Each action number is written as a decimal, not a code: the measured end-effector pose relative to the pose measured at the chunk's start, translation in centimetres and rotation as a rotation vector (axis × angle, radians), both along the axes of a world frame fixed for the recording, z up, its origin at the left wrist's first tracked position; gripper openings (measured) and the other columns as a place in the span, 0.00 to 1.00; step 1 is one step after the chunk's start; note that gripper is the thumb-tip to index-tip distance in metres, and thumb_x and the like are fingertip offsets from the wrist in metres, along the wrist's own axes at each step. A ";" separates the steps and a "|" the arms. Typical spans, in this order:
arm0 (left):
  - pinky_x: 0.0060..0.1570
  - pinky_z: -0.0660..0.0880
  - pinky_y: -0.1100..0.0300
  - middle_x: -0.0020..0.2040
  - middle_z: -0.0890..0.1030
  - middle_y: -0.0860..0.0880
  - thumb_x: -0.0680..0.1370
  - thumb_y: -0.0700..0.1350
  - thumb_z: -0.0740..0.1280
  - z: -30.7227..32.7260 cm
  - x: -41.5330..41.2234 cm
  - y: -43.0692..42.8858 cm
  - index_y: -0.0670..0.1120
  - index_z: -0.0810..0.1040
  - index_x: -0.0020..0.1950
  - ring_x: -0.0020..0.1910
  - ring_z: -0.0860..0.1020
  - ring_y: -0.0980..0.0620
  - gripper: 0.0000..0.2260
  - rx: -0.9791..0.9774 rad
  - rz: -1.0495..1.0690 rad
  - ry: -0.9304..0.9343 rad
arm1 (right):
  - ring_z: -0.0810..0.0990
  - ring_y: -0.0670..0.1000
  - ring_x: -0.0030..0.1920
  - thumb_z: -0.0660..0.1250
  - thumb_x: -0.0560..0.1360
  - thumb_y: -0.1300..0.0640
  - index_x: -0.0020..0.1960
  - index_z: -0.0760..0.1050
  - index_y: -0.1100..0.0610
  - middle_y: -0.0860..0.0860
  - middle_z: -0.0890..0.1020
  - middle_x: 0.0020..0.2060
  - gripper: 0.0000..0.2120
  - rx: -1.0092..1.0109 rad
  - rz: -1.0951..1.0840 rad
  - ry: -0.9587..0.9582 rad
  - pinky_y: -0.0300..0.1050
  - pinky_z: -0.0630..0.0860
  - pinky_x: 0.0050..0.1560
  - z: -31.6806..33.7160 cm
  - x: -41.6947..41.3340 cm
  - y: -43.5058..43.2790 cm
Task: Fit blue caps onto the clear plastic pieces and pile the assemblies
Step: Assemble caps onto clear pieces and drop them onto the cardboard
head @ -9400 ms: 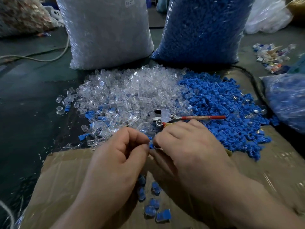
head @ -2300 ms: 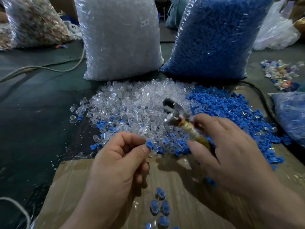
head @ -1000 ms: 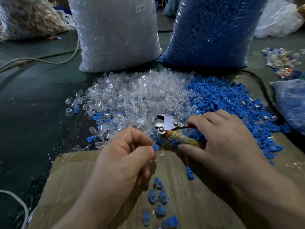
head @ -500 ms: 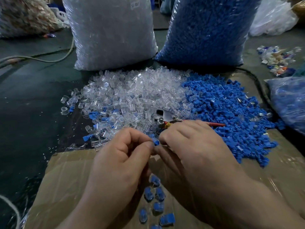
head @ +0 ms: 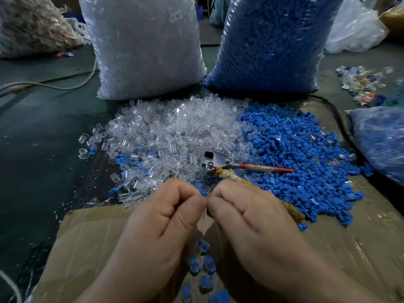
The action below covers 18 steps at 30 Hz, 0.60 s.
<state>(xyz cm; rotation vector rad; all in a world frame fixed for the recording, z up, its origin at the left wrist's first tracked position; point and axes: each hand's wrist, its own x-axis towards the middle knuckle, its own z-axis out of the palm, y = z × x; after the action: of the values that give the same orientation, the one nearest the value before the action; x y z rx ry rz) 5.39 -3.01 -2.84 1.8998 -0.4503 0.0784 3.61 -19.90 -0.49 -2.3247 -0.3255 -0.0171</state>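
Pressing fingertip to fingertip, the left hand (head: 166,215) pinches a blue cap (head: 202,191) against the right hand (head: 247,217), whose curled fingers hide their hold, probably a clear piece; next, seat it squarely and drop it onto the assemblies (head: 203,265) below

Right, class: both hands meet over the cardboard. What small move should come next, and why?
Probably squeeze the blue cap home. The left hand and right hand pinch it together, fingertip to fingertip, above the finished assemblies on the cardboard, and the pliers lie on the loose parts, so pressing by hand seems the step due.
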 end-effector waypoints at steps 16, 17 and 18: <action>0.35 0.75 0.58 0.38 0.78 0.60 0.67 0.64 0.57 0.4 0.6 1.6 0.58 0.74 0.42 0.37 0.77 0.59 0.14 0.654 -0.064 -0.078 | 0.73 0.40 0.35 0.49 0.70 0.28 0.41 0.65 0.43 0.41 0.75 0.33 0.20 -0.632 -0.094 0.139 0.42 0.76 0.39 1.7 0.1 -3.2; 0.35 0.76 0.58 0.38 0.78 0.61 0.66 0.64 0.57 0.3 0.5 1.6 0.58 0.74 0.43 0.38 0.77 0.59 0.14 0.665 -0.070 -0.082 | 0.72 0.40 0.34 0.50 0.70 0.27 0.41 0.64 0.43 0.41 0.75 0.33 0.19 -0.669 -0.094 0.131 0.42 0.75 0.38 1.8 0.0 -3.4; 0.35 0.76 0.58 0.38 0.78 0.61 0.66 0.64 0.57 0.3 0.5 1.6 0.58 0.74 0.43 0.38 0.77 0.60 0.14 0.666 -0.078 -0.085 | 0.72 0.40 0.34 0.50 0.70 0.27 0.41 0.63 0.42 0.41 0.74 0.33 0.19 -0.711 -0.102 0.126 0.42 0.74 0.36 1.9 -0.1 -3.6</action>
<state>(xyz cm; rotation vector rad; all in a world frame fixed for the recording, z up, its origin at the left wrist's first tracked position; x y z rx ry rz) 5.92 -1.40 -2.58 2.5338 -0.6647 -0.0508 3.47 -23.52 1.40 -3.0258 -0.1594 0.2283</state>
